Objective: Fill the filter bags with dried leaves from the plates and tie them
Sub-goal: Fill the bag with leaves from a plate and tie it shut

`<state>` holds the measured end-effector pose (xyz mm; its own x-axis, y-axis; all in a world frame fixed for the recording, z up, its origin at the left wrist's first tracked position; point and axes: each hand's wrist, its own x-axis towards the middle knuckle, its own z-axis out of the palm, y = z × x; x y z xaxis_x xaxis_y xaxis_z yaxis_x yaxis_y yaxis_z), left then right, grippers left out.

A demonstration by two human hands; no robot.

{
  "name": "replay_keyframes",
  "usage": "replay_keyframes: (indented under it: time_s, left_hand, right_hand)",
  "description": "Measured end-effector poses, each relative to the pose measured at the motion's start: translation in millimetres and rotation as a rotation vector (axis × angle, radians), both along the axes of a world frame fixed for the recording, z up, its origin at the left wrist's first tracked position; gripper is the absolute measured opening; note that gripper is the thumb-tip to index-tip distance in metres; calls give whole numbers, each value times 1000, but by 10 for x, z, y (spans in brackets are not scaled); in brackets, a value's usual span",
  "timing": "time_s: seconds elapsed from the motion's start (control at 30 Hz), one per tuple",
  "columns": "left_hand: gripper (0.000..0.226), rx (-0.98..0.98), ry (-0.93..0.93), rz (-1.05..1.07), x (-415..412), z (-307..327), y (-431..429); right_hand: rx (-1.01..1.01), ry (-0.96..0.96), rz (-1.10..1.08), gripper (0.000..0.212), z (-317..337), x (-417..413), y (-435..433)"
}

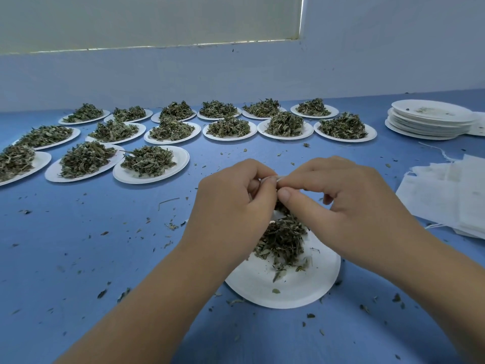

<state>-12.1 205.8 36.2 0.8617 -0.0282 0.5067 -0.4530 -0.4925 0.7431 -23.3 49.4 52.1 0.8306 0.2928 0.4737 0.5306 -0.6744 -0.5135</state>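
Note:
A white paper plate (283, 290) sits in front of me on the blue table, with a heap of dried leaves (283, 240) on its far half. Above the heap, my left hand (231, 206) and my right hand (349, 198) meet, both pinching the white top edge of a filter bag (273, 178). Most of the bag is hidden behind my fingers; some leaves show below them. A pile of flat white filter bags (446, 195) lies at the right.
Several white plates heaped with dried leaves (152, 161) stand in rows across the far half of the table. A stack of used plates (427, 119) is at the far right. Leaf crumbs are scattered over the blue cloth. A white wall runs behind the table.

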Motion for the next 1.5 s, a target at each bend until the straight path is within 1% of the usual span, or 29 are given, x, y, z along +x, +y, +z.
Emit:
replay_keyframes:
  time_s: [0.1,0.2,0.3,0.37,0.47,0.57,0.73,0.9,1.0,1.07,1.13,1.2,1.27,1.37,1.43,1.5]
  left_hand:
    - [18,-18,4,8,1,7,4]
    - [17,-21,15,-1,-1,7,-2]
    - [18,-19,5,-9,-10,0,-16]
    - [16,-20,-3,-12,-14,-6,-23]
    - [18,0,-8,-19,-22,-2,-32]
    - [18,9,0,-28,-27,4,-35]
    - [17,-21,8,-10,-17,38,-3]
    - [17,-151,77,19,-4,90,42]
    - [17,-190,96,56,33,86,75]
    - [16,-211,93,75,53,86,86]
    - [16,-221,94,83,59,88,84]
    - [16,-198,88,85,55,81,79]
    - [17,-172,72,74,41,71,67]
    - [17,-111,29,61,6,65,36]
    - [18,-91,10,46,-15,63,13]
    - [18,-80,-1,36,-23,57,-2]
  right_hand:
    - [-18,15,-3,26,0,1,-2]
    - [-12,18,-47,23,-23,25,-8]
    - [-11,-27,-113,17,-46,36,5]
    - [32,-52,-132,18,-54,27,20]
    - [103,-76,-121,21,-61,2,41]
    - [84,-85,-101,18,-59,-11,53]
    - [69,-99,-34,21,-25,-31,36]
    - [76,-122,-58,39,21,-33,-3]
    - [40,-10,-56,62,15,-15,-9]
    - [24,96,-56,69,-10,4,2]
    - [58,174,-44,64,-42,24,20]
    - [157,210,-42,51,-60,40,35]
    - [238,188,-56,42,-70,47,41]
    - [307,127,-55,29,-65,48,43]
    - [339,95,-30,27,-66,49,38]
    - [352,54,-13,29,-67,43,40]
